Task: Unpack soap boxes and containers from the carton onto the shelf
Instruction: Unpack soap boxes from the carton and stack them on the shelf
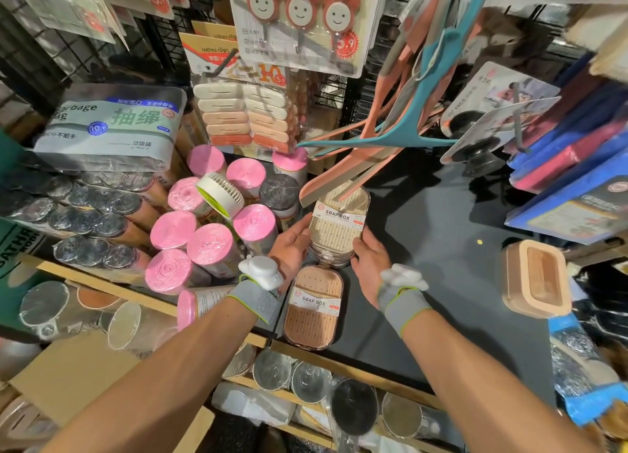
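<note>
Black shelf (441, 282): broad dark top, goods crowded along its left and right edges.
Garbage-bag pack (112, 129): grey wrapped bundle, lay far left on stacked dark rolls.
Pink rolls (210, 245): a cluster, stood on end left of the shelf top.
Peach container (537, 277): rounded tub, sat at the shelf's right edge, well apart from the hands.
Stack of beige soap boxes (336, 228): stood on the shelf near its left edge, labelled "SOAP BOX".
Brown soap box (314, 313): lay flat just in front of the stack.
Left hand (292, 245): fingers clasped the stack's left side.
Right hand (368, 265): fingers curled against the stack's lower right corner.
</note>
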Demonstrator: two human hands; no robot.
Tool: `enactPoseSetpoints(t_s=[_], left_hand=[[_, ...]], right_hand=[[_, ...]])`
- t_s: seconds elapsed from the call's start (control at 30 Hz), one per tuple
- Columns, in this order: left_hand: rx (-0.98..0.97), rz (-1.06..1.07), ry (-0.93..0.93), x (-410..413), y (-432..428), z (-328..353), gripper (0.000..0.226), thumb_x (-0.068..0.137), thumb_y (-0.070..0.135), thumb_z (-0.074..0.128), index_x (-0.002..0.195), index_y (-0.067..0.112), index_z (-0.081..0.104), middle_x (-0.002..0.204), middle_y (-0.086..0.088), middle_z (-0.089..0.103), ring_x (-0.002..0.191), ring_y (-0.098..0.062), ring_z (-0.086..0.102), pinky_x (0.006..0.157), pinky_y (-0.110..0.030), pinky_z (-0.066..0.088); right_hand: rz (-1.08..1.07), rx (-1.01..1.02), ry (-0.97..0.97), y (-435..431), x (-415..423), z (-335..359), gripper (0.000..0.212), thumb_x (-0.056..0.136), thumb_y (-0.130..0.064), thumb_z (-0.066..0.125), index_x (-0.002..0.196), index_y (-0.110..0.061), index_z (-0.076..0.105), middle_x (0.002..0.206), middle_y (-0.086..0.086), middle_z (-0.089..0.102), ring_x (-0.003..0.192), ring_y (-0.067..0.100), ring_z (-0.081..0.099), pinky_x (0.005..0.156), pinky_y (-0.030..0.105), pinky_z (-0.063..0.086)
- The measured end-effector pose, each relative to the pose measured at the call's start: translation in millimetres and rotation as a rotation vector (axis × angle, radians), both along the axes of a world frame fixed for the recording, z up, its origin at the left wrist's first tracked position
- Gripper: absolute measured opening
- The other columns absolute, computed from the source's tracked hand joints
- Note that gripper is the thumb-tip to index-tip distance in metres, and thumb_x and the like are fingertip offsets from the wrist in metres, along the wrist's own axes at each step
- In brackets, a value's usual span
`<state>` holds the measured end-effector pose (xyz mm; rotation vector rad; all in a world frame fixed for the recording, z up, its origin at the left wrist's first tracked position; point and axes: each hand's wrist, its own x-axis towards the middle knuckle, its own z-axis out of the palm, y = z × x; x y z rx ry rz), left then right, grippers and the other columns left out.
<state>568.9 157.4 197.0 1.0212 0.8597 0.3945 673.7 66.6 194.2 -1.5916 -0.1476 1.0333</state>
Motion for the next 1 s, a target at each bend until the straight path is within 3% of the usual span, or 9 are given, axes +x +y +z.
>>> enactPoseSetpoints(t_s=[0.17, 0.3, 0.4, 0.5, 0.57, 0.67, 0.73, 0.87, 1.0], left_hand=[[-0.034, 0.034, -0.065, 2, -2, 3, 0.043, 0.100, -0.001, 0.028, 0.143, 0.003, 0.031, 0.127, -0.013, 0.050, 0.104, -0.017, 0.055, 0.081, -0.013, 0.049], [-0.013, 0.053, -0.042, 4, -2, 5, 0.043, 0.101, 0.000, 0.027, 0.143, 0.004, 0.031, 0.132, -0.017, 0.048, 0.115, -0.020, 0.048, 0.082, -0.013, 0.048], [0.012, 0.060, -0.003, 3, -3, 4, 0.043, 0.101, 0.001, 0.029, 0.143, 0.004, 0.031, 0.131, -0.009, 0.047, 0.121, -0.020, 0.045, 0.093, -0.019, 0.045], [0.052, 0.096, 0.091, -5, -2, -1, 0.040, 0.101, 0.008, 0.035, 0.140, 0.003, 0.037, 0.138, -0.013, 0.047, 0.130, -0.024, 0.043, 0.110, -0.032, 0.035], [0.065, 0.118, 0.135, -15, -6, -1, 0.036, 0.100, 0.008, 0.037, 0.135, 0.003, 0.042, 0.127, -0.012, 0.055, 0.120, -0.022, 0.051, 0.100, -0.025, 0.040], [0.091, 0.141, 0.153, -35, -23, 7, 0.030, 0.098, -0.001, 0.036, 0.127, 0.002, 0.044, 0.094, -0.001, 0.060, 0.079, -0.007, 0.057, 0.071, -0.011, 0.046], [0.091, 0.153, 0.155, -51, -35, 11, 0.026, 0.098, -0.004, 0.034, 0.120, 0.005, 0.045, 0.089, -0.001, 0.058, 0.063, -0.001, 0.061, 0.060, -0.009, 0.047], [0.085, 0.186, 0.177, -92, -63, 13, 0.019, 0.098, -0.002, 0.037, 0.108, 0.008, 0.049, 0.087, -0.002, 0.062, 0.055, 0.002, 0.063, 0.059, -0.016, 0.048], [0.024, 0.284, 0.158, -136, -85, 17, 0.021, 0.096, -0.002, 0.042, 0.093, 0.012, 0.056, 0.077, -0.001, 0.068, 0.052, -0.001, 0.060, 0.051, -0.014, 0.046]], right_hand=[[0.010, -0.017, 0.014, 1, 0, 2, 0.046, 0.100, -0.009, 0.037, 0.144, -0.023, 0.036, 0.138, 0.001, 0.051, 0.118, 0.010, 0.046, 0.107, 0.028, 0.028], [0.016, -0.024, 0.020, 1, -1, 6, 0.048, 0.100, -0.010, 0.037, 0.146, -0.022, 0.032, 0.140, 0.000, 0.048, 0.127, 0.012, 0.042, 0.112, 0.031, 0.025], [0.001, -0.036, 0.037, -2, -1, 8, 0.048, 0.100, -0.013, 0.040, 0.146, -0.021, 0.031, 0.144, 0.000, 0.044, 0.134, 0.018, 0.038, 0.116, 0.036, 0.026], [0.024, -0.102, -0.024, -11, -4, 9, 0.052, 0.096, -0.020, 0.049, 0.146, -0.020, 0.032, 0.147, 0.000, 0.040, 0.134, 0.020, 0.038, 0.114, 0.042, 0.030], [0.031, -0.114, -0.063, -21, -8, 16, 0.051, 0.095, -0.017, 0.051, 0.144, -0.018, 0.036, 0.133, -0.003, 0.044, 0.122, 0.017, 0.045, 0.103, 0.037, 0.041], [0.031, -0.129, -0.085, -43, -16, 24, 0.040, 0.095, -0.008, 0.048, 0.135, -0.013, 0.044, 0.119, 0.004, 0.048, 0.107, 0.021, 0.052, 0.083, 0.033, 0.048], [0.059, -0.131, -0.082, -56, -24, 26, 0.028, 0.096, -0.006, 0.045, 0.123, -0.011, 0.052, 0.109, 0.008, 0.056, 0.092, 0.021, 0.058, 0.072, 0.029, 0.050], [0.186, -0.114, -0.081, -75, -50, 29, 0.023, 0.094, -0.003, 0.046, 0.091, -0.021, 0.060, 0.092, 0.009, 0.065, 0.075, 0.016, 0.060, 0.063, 0.025, 0.049], [0.272, -0.055, -0.049, -80, -81, 35, 0.022, 0.093, -0.003, 0.048, 0.085, -0.018, 0.061, 0.083, 0.006, 0.064, 0.069, 0.014, 0.058, 0.056, 0.023, 0.046]])
